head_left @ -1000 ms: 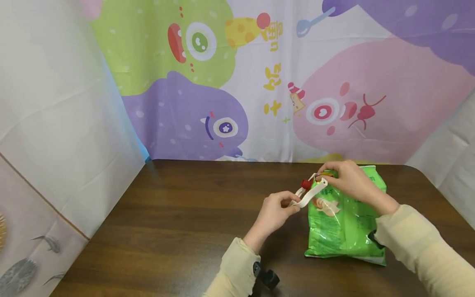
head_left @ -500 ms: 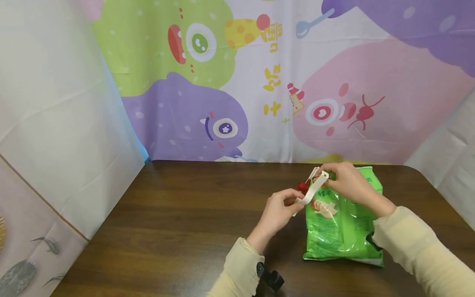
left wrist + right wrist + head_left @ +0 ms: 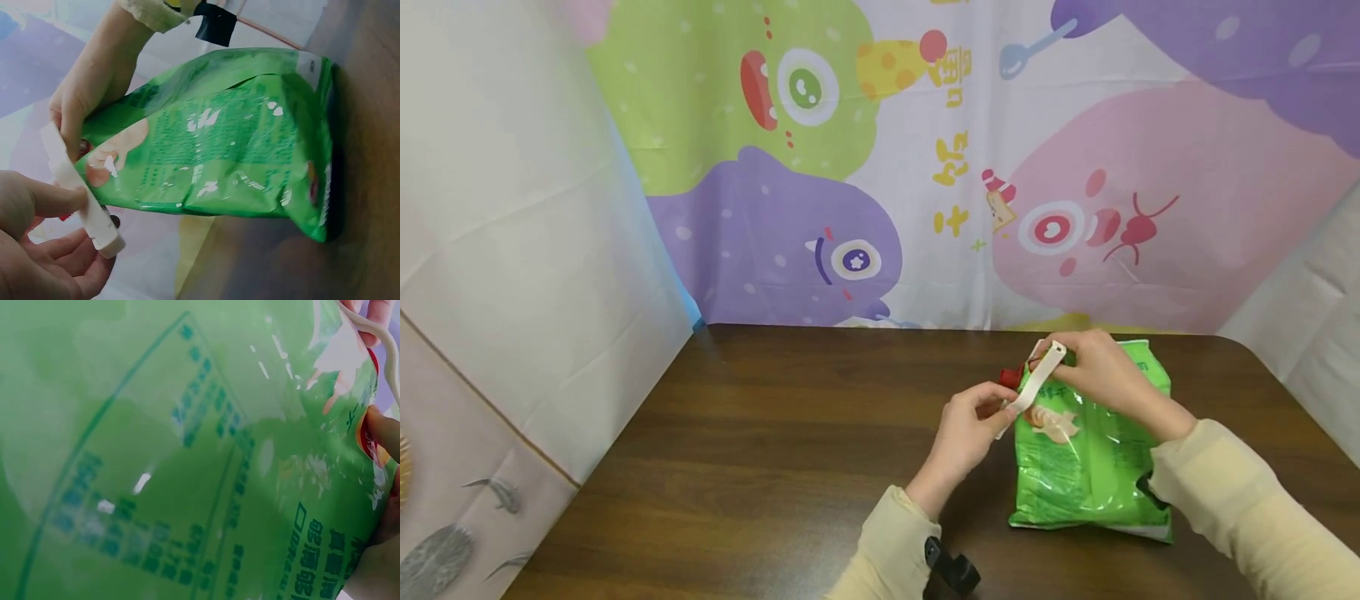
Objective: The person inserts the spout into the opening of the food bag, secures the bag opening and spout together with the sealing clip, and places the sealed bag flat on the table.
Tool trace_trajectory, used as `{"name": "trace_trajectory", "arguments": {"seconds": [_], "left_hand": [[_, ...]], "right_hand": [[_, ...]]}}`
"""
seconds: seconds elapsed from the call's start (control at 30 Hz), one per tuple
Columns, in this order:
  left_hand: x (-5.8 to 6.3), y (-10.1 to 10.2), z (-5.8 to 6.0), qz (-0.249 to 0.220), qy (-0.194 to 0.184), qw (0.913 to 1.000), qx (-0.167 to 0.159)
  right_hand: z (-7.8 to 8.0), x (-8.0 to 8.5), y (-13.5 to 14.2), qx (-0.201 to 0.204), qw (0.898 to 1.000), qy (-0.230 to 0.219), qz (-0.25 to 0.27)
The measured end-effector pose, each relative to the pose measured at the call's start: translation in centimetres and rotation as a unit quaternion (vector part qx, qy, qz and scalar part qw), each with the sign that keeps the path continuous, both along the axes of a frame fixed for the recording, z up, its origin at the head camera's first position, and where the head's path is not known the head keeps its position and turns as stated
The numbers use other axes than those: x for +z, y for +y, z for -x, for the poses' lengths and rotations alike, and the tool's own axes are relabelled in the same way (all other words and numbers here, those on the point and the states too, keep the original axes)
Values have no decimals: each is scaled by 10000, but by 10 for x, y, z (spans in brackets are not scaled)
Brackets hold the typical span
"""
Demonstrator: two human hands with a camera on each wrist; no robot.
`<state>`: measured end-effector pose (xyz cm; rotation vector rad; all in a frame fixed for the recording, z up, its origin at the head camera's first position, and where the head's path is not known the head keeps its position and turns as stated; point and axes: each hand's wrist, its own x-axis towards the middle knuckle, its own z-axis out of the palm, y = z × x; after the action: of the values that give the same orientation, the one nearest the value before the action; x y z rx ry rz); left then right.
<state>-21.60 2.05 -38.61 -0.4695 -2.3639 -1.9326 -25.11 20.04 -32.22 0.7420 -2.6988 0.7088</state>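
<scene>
In the head view a green plastic snack bag [image 3: 1086, 479] stands tilted at the right of the table. My left hand [image 3: 962, 429] pinches a white bag clip [image 3: 1040, 381] between thumb and fingers. A red cap-like part [image 3: 1010, 377] sticks out behind the clip. At the top corner of the bag, my right hand [image 3: 1101, 367] grips the plastic close to the clip's far end. From the left wrist, the clip [image 3: 78, 190] lies across the narrow gathered end of the bag [image 3: 212, 156]. Whether the clip's two arms are closed together is hidden.
The dark wooden table [image 3: 760, 442] stretches to the left of the hands. A cartoon-print curtain [image 3: 790, 250] hangs behind it, and a pale cloth [image 3: 527, 250] hangs at the left side. A black wrist mount [image 3: 953, 571] sits below the left hand.
My left hand has moved slightly right with the clip, bringing it over the bag's corner. The bag has shifted a little left, and the right hand keeps its hold.
</scene>
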Motion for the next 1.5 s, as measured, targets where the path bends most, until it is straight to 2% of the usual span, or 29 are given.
{"name": "trace_trajectory", "arguments": {"seconds": [0.2, 0.47, 0.67, 0.9, 1.03, 1.37, 1.5], "left_hand": [[-2, 2, 0, -44, 316, 9992, 232], [-3, 5, -2, -310, -181, 9977, 572], [-4, 6, -2, -603, -202, 9961, 607], [-7, 8, 0, -863, -152, 9936, 720], [-8, 9, 0, -991, -145, 9925, 694], [-6, 10, -1, -779, -108, 9920, 986], [-6, 10, -3, -662, 8, 9916, 1109]], "right_hand": [[-1, 1, -1, -12, 10000, -23, -54], [-1, 1, -3, -35, 10000, 2, -50], [-2, 0, -3, -73, 9999, -47, 76], [-3, -1, -2, -133, 9980, -230, 575], [-2, -2, -2, -56, 9979, -258, 589], [-2, 1, -2, -14, 9987, -123, 499], [-3, 4, -2, -89, 9986, -253, 457]]}}
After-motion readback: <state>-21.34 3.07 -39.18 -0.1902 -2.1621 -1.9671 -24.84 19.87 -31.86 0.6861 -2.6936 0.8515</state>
